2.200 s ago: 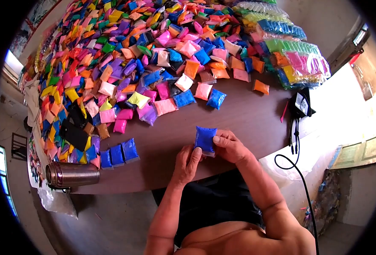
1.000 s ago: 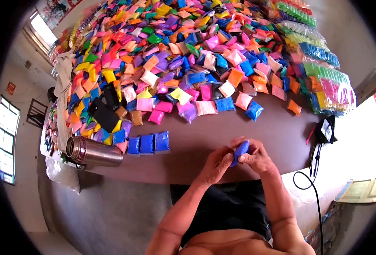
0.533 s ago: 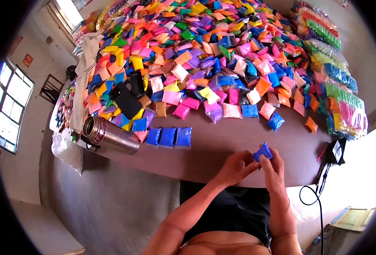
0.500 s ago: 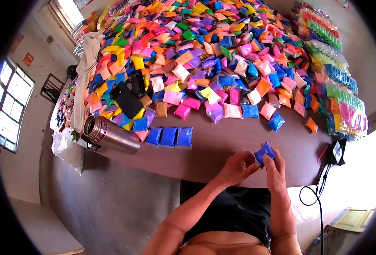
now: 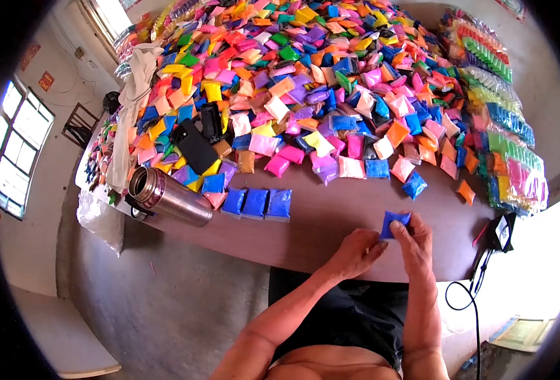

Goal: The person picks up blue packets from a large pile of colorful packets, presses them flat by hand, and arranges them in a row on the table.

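A small blue packet (image 5: 394, 223) is held above the front part of the brown table (image 5: 318, 237). My right hand (image 5: 414, 239) grips it, with the thumb across its face. Just to its left, my left hand (image 5: 358, 252) has its fingers pinched together at the packet's lower left corner. Three blue packets (image 5: 255, 202) lie side by side in a row on the table, left of my hands. Behind them spreads a large heap of packets (image 5: 318, 95) in many colours.
A steel flask (image 5: 177, 201) lies on its side at the table's left front. A black phone (image 5: 195, 147) rests on the heap's edge. Bagged packets (image 5: 514, 168) are stacked at the right, near a black device (image 5: 501, 233) with a cable.
The blue packet has been turned flatter and more upright between my hands. My right thumb has shifted up onto its face. The whole view has shifted slightly.
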